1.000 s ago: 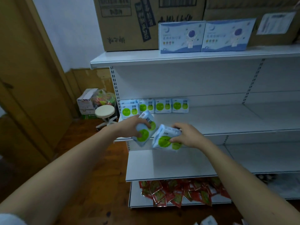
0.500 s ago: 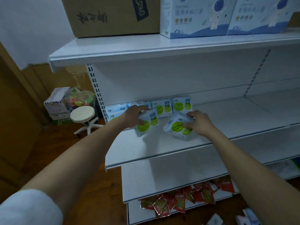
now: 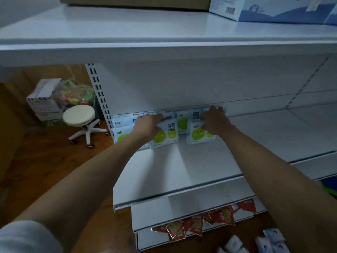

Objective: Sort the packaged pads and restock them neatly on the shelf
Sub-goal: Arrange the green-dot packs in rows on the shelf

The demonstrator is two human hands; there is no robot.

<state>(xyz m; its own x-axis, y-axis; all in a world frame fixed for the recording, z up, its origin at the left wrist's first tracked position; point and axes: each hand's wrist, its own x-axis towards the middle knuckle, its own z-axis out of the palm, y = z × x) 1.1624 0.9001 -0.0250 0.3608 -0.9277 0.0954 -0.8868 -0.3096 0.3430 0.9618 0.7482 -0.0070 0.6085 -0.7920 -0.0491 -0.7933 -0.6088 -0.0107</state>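
packs: white-blue, green circles, upright on shelf (image 3: 182, 172) | left hand (image 3: 147, 125) grips front pack (image 3: 165, 134) | right hand (image 3: 214, 120) grips neighbouring pack (image 3: 197, 135)

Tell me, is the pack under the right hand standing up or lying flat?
Standing up. The pack under the right hand sits on its bottom edge on the shelf, its green-circle front facing out.

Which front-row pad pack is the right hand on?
The rightmost front pack, with green circles. The right hand grips its top edge; a gap separates it from the pack under the left hand.
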